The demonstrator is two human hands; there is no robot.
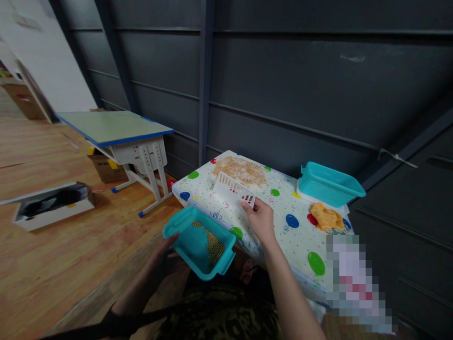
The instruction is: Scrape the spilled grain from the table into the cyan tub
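My left hand (166,245) holds a teal plastic container (198,242) from below, just off the near-left edge of the table; it is tilted and has yellowish beans (214,245) in its lower corner. My right hand (261,218) grips a white slotted basket (232,190) by its near end, lying on the polka-dot tablecloth (283,208). Beyond the basket a pile of loose beans (241,171) is spread on the cloth.
A second teal container (329,183) sits upside down on a white lid at the table's far right, with a crumpled orange cloth (326,217) beside it. A grey wall stands behind. A blue-edged desk (116,128) and a white box (53,204) stand on the wooden floor to the left.
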